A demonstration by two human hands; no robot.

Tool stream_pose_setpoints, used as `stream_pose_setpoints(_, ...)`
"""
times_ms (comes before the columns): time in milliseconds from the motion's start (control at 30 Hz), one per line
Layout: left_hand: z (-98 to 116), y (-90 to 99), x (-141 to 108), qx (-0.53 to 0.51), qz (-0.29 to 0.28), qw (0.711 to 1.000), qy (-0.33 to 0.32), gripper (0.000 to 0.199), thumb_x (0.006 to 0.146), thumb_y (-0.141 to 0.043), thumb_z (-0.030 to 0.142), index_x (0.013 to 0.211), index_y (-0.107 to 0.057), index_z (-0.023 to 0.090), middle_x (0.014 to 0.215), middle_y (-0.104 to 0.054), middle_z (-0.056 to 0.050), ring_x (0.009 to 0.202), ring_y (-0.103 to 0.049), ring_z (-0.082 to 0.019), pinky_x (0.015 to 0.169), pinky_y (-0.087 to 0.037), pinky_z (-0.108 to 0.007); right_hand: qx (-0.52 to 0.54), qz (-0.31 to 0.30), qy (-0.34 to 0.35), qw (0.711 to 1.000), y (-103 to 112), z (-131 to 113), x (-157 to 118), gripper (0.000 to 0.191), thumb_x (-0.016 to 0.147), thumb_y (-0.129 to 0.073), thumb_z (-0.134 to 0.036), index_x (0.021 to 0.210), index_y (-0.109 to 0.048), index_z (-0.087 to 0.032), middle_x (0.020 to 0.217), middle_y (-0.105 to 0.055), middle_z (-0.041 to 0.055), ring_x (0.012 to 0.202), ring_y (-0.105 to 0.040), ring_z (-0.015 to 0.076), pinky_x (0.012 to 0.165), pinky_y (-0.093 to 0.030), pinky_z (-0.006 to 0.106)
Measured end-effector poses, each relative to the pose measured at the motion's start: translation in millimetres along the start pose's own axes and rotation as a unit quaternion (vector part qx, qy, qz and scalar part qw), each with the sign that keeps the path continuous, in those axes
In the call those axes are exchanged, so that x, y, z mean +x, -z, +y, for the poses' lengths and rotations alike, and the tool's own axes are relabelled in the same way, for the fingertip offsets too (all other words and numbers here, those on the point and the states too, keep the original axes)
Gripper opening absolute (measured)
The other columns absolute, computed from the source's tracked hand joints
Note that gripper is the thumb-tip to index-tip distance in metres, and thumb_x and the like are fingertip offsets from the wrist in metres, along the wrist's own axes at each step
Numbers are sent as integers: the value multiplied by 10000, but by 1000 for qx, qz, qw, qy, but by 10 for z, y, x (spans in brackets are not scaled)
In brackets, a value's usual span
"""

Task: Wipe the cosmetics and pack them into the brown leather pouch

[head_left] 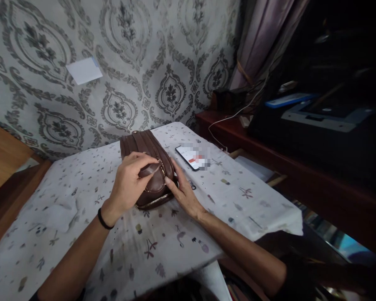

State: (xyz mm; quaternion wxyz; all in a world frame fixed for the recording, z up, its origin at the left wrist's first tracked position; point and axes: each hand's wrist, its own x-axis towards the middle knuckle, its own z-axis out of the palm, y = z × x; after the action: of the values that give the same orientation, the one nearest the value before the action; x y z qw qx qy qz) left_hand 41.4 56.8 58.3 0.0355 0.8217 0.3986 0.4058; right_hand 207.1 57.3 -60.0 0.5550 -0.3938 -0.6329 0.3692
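Observation:
A brown leather bag [141,142] with gold-toned zippers lies on the cloth-covered table. Over its near end, my left hand [130,179] has thumb and forefinger pinched together at the zipper pull, which the fingertips mostly hide. Along the bag's right side, my right hand [184,194] holds it, thumb on the edge by the zipper and fingers against the side. One zipper [156,200] runs along the near lower edge. A black band circles my left wrist.
A phone [191,158] with a lit screen lies right of the bag on the patterned tablecloth [238,200]. White paper or plastic [59,215] rests at left. A dark red desk [269,154] with a white cable borders the right; a patterned wall stands behind.

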Motion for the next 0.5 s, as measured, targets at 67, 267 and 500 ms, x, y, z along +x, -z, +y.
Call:
stream_pose_setpoints(67,-4,-47,-45,-6,22,999,22,92,910,-642,201,939,-727,221,962,-739,-59,937,-679,-227,864,-518,-383,-6,1,3,1000,-3,-2,-1,701,988,-510,-554,1597,-288,-286,1663,-313,71,1546,-265,261,1277,-194,534)
stream_pose_setpoints(267,14,-153,-134,14,63,997,-33,103,900,-637,134,925,-699,212,943,-747,-48,931,-686,-211,870,-506,-360,-17,-1,-2,1000,-4,-33,-7,697,1003,-483,-547,1604,-268,-269,1670,-296,75,1554,-244,252,1281,-185,518)
stream_pose_setpoints(500,6,-154,-159,21,65,996,-56,107,900,-636,117,915,-686,211,942,-743,-45,940,-681,-208,876,-496,-358,-33,-1,6,999,-15,-17,5,696,1009,-470,-528,1599,-275,-215,1663,-305,106,1548,-259,252,1285,-185,496)
